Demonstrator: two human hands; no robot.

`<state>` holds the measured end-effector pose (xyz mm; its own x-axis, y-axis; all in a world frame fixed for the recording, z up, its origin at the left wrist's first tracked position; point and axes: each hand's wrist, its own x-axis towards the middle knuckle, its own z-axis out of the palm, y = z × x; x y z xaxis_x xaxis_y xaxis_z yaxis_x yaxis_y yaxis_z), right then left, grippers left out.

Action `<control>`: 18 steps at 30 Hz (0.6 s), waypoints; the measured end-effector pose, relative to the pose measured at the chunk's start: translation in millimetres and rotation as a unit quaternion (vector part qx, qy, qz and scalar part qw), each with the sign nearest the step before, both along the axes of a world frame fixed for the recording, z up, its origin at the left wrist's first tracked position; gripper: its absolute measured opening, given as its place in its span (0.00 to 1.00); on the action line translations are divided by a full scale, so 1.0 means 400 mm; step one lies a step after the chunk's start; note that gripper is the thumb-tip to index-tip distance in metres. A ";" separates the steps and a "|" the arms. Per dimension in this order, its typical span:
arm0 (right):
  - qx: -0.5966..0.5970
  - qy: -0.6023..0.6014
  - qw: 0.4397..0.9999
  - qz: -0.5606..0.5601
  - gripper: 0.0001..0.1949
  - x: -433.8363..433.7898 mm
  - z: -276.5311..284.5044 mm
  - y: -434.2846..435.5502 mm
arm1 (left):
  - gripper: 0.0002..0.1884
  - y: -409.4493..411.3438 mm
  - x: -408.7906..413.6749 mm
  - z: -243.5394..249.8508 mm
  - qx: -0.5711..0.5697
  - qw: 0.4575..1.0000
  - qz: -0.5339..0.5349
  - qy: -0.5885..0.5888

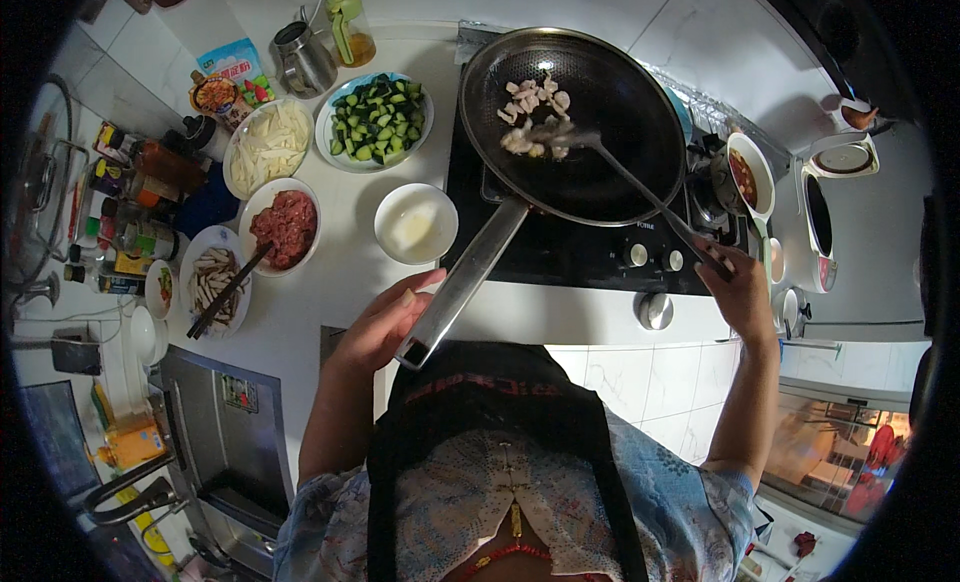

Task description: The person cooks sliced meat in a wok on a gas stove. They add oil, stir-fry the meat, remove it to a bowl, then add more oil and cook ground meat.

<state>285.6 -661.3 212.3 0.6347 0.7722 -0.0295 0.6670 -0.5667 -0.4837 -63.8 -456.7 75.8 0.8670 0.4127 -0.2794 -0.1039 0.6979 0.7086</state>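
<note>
My right hand point(735, 285) grips the handle of a metal spatula point(637, 180), whose blurred head is among pale pieces of meat point(536, 98) in the wok. The dark wok point(615, 79) rests on the black gas hob, its steel handle point(469, 278) pointing towards me. Beside that handle is my left hand point(390, 319), fingers apart; whether a fingertip touches it is unclear. A white bowl point(416, 223) with a little pale residue stands just left of the wok handle.
Diced cucumber point(379, 124), white sliced vegetable point(270, 148) and raw minced meat point(289, 225) sit in bowls on the left. Chopsticks point(229, 291) lie across a plate's contents. An oil jug point(352, 34) and a steel pitcher point(306, 60) stand behind. A saucepan point(742, 177) occupies the right burner; the sink point(232, 432) is lower left.
</note>
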 end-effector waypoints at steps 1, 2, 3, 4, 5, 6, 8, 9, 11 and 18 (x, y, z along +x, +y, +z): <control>-0.031 -0.010 0.999 -0.009 0.18 -0.016 0.036 -0.004 | 0.24 0.004 -0.009 -0.014 0.000 1.000 0.011 0.006; -0.008 0.022 0.999 -0.029 0.18 -0.011 0.031 -0.010 | 0.21 0.009 -0.018 -0.031 0.000 1.000 0.023 0.013; 0.015 0.053 0.997 -0.053 0.18 -0.004 0.029 -0.023 | 0.21 0.017 -0.027 -0.053 -0.005 0.998 0.039 0.038; 0.047 0.061 0.996 -0.038 0.17 0.017 0.003 -0.032 | 0.20 0.028 -0.033 -0.083 -0.009 0.997 0.051 0.065; 0.079 0.068 0.994 -0.022 0.17 0.050 -0.041 -0.031 | 0.20 0.038 -0.039 -0.117 -0.013 0.994 0.064 0.091; 0.112 0.075 0.991 -0.008 0.17 0.075 -0.062 -0.019 | 0.21 0.048 -0.043 -0.157 -0.021 0.989 0.106 0.104; 0.106 0.041 0.993 0.020 0.16 0.068 -0.078 0.053 | 0.23 0.056 -0.018 -0.158 -0.012 0.969 0.174 0.177; 0.172 0.030 0.983 0.064 0.16 0.081 -0.118 0.070 | 0.25 0.066 -0.002 -0.158 -0.008 0.955 0.206 0.212; 0.051 0.008 0.999 0.016 0.17 0.051 -0.101 0.102 | 0.27 0.081 0.025 -0.159 0.008 0.951 0.205 0.233; -0.041 0.035 0.998 -0.027 0.16 0.017 0.093 -0.054 | 0.26 0.100 0.067 -0.159 0.059 0.946 0.216 0.234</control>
